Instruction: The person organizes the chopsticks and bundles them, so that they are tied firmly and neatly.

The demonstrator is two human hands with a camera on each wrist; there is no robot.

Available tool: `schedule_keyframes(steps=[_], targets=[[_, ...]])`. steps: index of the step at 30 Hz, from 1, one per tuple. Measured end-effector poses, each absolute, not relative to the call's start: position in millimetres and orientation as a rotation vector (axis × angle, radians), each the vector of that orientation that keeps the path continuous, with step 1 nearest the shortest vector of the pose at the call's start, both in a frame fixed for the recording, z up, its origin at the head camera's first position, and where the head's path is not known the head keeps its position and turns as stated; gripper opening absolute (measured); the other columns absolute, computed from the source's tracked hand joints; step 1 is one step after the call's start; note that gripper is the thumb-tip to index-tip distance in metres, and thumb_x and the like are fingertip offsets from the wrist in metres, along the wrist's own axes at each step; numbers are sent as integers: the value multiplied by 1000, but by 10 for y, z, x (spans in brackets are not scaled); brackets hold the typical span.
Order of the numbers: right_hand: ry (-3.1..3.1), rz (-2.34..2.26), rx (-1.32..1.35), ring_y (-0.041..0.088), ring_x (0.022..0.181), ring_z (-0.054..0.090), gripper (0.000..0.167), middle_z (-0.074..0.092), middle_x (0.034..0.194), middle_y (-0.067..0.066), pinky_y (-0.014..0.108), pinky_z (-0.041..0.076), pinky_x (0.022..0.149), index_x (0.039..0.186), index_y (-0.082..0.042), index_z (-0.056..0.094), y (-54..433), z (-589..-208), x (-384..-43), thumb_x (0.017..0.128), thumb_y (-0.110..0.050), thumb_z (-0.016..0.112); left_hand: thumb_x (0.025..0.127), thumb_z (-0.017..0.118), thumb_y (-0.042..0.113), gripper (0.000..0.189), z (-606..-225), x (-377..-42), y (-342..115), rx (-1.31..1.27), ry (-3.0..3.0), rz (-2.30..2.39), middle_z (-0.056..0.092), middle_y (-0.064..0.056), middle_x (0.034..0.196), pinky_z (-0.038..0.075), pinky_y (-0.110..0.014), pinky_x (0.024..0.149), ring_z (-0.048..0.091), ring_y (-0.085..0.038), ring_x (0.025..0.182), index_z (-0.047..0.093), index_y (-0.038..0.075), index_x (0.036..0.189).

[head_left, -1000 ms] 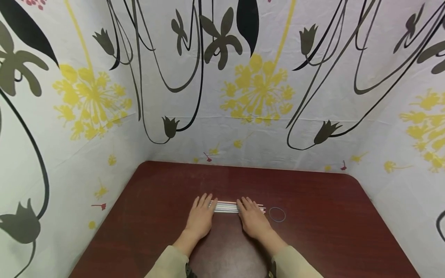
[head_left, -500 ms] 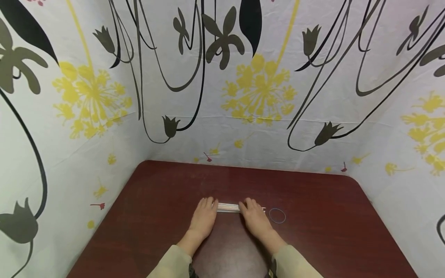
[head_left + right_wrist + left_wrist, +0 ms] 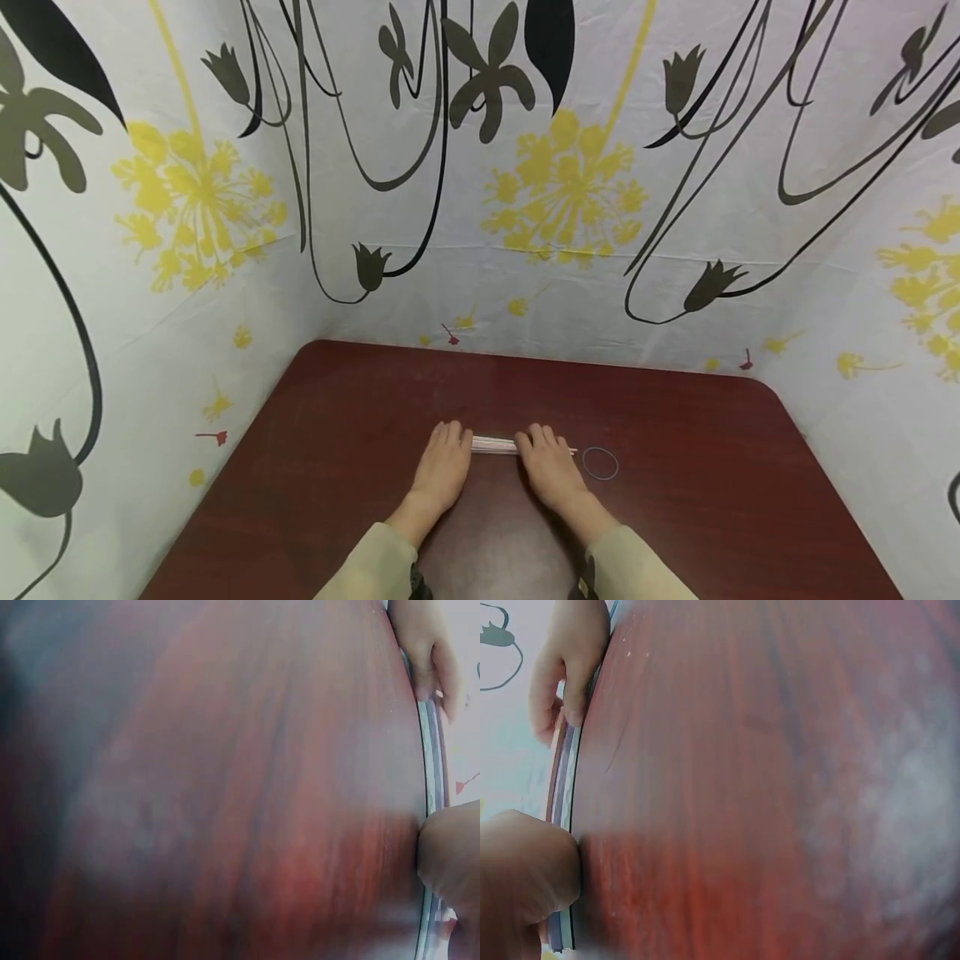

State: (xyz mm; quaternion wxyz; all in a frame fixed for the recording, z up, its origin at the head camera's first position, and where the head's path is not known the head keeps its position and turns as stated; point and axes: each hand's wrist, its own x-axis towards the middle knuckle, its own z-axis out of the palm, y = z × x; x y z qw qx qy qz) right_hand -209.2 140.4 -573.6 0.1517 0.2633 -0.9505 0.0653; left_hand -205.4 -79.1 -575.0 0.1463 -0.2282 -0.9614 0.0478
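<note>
A bundle of thin, pale sticks [image 3: 494,446] lies crosswise on the table. My left hand [image 3: 441,467] grips its left part, and my right hand [image 3: 551,471] holds it nearer the right end, where a few tips poke out. Up close in the left wrist view the sticks [image 3: 564,780] show orange, purple and pale green sides. In that view my right hand [image 3: 574,656] pinches them between thumb and fingers. The right wrist view has my left hand [image 3: 426,649] pinching the far part. Just right of the bundle lies a thin blue-grey loop, like a rubber band [image 3: 583,461].
The dark red-brown table [image 3: 690,500] has rounded far corners. A white cloth [image 3: 420,225] printed with yellow, grey and black flowers hangs around its back and sides.
The spread-out sticks have drawn together into a narrower bundle. Both hands have gone from lying flat over them to curling round them. The loop has stayed on the table.
</note>
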Motion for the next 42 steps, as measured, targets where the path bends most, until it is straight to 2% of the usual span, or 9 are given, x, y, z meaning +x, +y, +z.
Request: schedule_keyframes(steps=[4,10,15,21,26,33,42], targets=[[-2734,157,737,33,101,54,35,54,112,13,49,46,76,118,-3,58,1386,-5726,-2092,84,5,64,93,68,5,40,-5738,-2052,-779,-651,-2762,160,51,-13,126,45,-42,103,54,-29,117,58,5,132],[-2745,132,746,33,99,54,39,52,109,15,47,46,76,119,-3,57,1376,-5725,-2091,82,5,65,94,66,6,38,-5724,-2044,-753,-634,-2773,197,53,-13,120,42,-41,107,53,-29,116,59,5,131],[-2739,139,755,31,98,53,32,53,110,12,45,44,75,115,-5,56,1378,-5725,-2099,84,4,62,96,60,9,31,-5721,-2055,-735,-609,-2757,190,51,-12,112,45,-38,92,50,-28,103,61,5,127],[-2695,112,762,31,98,53,38,56,107,12,45,43,76,119,-3,59,1372,-5734,-2115,82,2,65,94,60,8,26,-5697,-2054,-733,-613,-2733,121,53,-11,110,46,-40,91,52,-27,101,62,6,120],[-2708,106,788,30,93,50,38,52,102,11,42,40,71,114,-4,58,1366,-5740,-2107,79,4,68,94,59,12,22,-5706,-2038,-724,-623,-2727,137,53,-11,104,45,-40,82,52,-28,97,61,8,115],[-2721,83,784,28,92,52,41,54,101,10,41,43,72,112,-4,57,1353,-5735,-2083,74,5,72,92,63,14,22,-5685,-2024,-726,-615,-2731,174,54,-9,104,44,-39,80,52,-26,97,62,11,114],[-2719,34,832,26,86,52,31,52,93,8,39,46,70,103,-5,56,1343,-5681,-2070,77,5,71,89,70,13,21,-5644,-2045,-739,-610,-2788,224,55,-9,102,44,-39,81,54,-26,96,62,11,109]])
